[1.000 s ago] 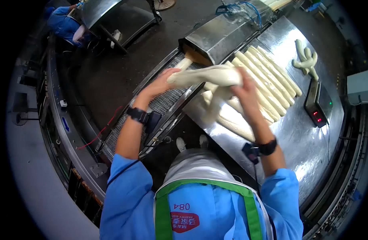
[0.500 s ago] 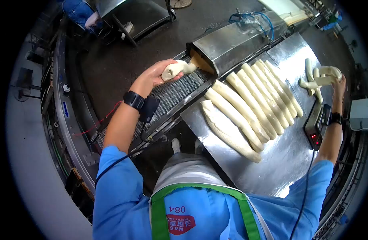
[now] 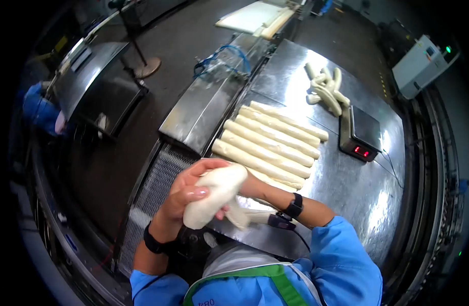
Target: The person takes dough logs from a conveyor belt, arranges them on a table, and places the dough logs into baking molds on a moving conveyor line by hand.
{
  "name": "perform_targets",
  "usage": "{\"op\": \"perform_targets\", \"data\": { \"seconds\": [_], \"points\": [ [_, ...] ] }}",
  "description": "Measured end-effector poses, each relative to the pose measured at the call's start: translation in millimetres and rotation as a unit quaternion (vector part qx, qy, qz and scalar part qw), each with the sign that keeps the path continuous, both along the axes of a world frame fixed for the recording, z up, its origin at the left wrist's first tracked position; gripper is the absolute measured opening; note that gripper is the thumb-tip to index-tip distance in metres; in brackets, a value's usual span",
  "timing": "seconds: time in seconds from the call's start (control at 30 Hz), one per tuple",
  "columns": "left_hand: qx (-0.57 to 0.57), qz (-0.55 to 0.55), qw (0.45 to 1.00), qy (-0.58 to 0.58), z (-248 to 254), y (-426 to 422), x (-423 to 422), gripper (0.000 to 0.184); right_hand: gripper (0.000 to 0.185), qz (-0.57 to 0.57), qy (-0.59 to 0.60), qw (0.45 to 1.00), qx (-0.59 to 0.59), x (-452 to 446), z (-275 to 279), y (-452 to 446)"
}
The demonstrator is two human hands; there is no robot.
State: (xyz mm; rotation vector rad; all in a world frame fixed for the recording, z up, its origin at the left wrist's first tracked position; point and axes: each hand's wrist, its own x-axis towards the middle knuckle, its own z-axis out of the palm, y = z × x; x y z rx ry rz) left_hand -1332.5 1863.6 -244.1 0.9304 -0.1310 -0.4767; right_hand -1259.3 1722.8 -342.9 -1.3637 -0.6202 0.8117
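Note:
A thick, folded piece of pale dough (image 3: 214, 196) is held up close to my body, over the near left corner of the metal table. My left hand (image 3: 186, 188) is closed round its left side, thumb on top. From the right, my right hand (image 3: 250, 184) grips the same dough, its fingers mostly hidden behind it. A thinner flap of dough (image 3: 237, 217) hangs below. Just beyond my hands, several long dough rolls (image 3: 275, 143) lie side by side on the metal table (image 3: 341, 204).
A digital scale (image 3: 366, 127) with a red display stands on the right. Smaller dough strips (image 3: 326, 89) are heaped behind it. To the left runs a mesh conveyor (image 3: 155, 186) under a metal housing (image 3: 204, 102) with blue hoses (image 3: 224, 58). A person in blue (image 3: 41, 109) is at far left.
My left hand has come away from the conveyor housing's mouth with dough. My right hand has left the dough strips near the scale and swung inward to meet it. The view has turned right.

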Motion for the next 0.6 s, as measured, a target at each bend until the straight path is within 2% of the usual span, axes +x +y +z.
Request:
{"op": "perform_targets", "data": {
  "seconds": [0.07, 0.13, 0.17, 0.2, 0.23, 0.27, 0.3, 0.33, 0.37, 0.4, 0.43, 0.47, 0.5, 0.53, 0.57, 0.6],
  "points": [
    [-0.03, 0.127, 0.991, -0.001, -21, 4, 6, 0.054, 0.031, -0.124, -0.035, 0.991, -0.024, 23, -5, -34],
    [0.124, 0.173, 0.976, 0.052, -31, 0, 15, 0.042, 0.026, -0.219, -0.103, 0.967, -0.075, 68, 12, -75],
    [0.184, 0.197, 0.961, 0.063, -56, 2, 15, 0.038, 0.026, -0.257, -0.111, 0.959, -0.04, 82, 37, -91],
    [0.245, 0.22, 0.942, 0.072, -89, 9, 14, 0.034, 0.028, -0.298, -0.186, 0.934, -0.062, 98, 55, -101],
    [0.242, 0.211, 0.944, 0.074, -109, 15, 9, 0.034, 0.033, -0.295, -0.273, 0.915, -0.047, 126, 57, -118],
    [0.269, 0.192, 0.938, 0.105, -127, 22, 2, 0.03, 0.038, -0.33, -0.293, 0.89, -0.114, 146, 68, -129],
    [0.295, 0.172, 0.93, 0.137, -142, 28, -2, 0.027, 0.04, -0.366, -0.356, 0.841, -0.18, 176, 72, -147],
    [0.291, 0.166, 0.931, 0.142, -156, 34, -6, 0.027, 0.039, -0.404, -0.386, 0.806, -0.196, 194, 84, -159],
    [0.314, 0.18, 0.922, 0.137, -168, 40, -12, 0.023, 0.038, -0.419, -0.502, 0.738, -0.166, 232, 78, -186],
    [0.339, 0.199, 0.909, 0.138, -180, 45, -23, 0.021, 0.037, -0.401, -0.669, 0.602, -0.171, 269, 79, -212],
    [0.382, 0.228, 0.889, 0.111, -193, 52, -30, 0.019, 0.031, -0.395, -0.648, 0.591, -0.274, 283, 88, -229],
    [0.427, 0.271, 0.859, 0.078, -212, 60, -38, 0.018, 0.03, -0.391, -0.692, 0.502, -0.342, 305, 79, -247],
    [0.489, 0.305, 0.817, 0.011, -228, 69, -43, 0.018, 0.033, -0.334, -0.702, 0.465, -0.425, 323, 74, -268],
    [0.56, 0.307, 0.77, 0.002, -225, 74, -45, 0.022, 0.049, -0.314, -0.61, 0.48, -0.547, 321, 65, -269],
    [0.621, 0.327, 0.712, -0.033, -239, 83, -49, 0.027, 0.069, -0.257, -0.598, 0.428, -0.627, 338, 38, -292],
    [0.639, 0.343, 0.688, -0.019, -240, 90, -48, 0.031, 0.081, -0.237, -0.565, 0.495, -0.616, 330, 21, -278]
  ]
}}
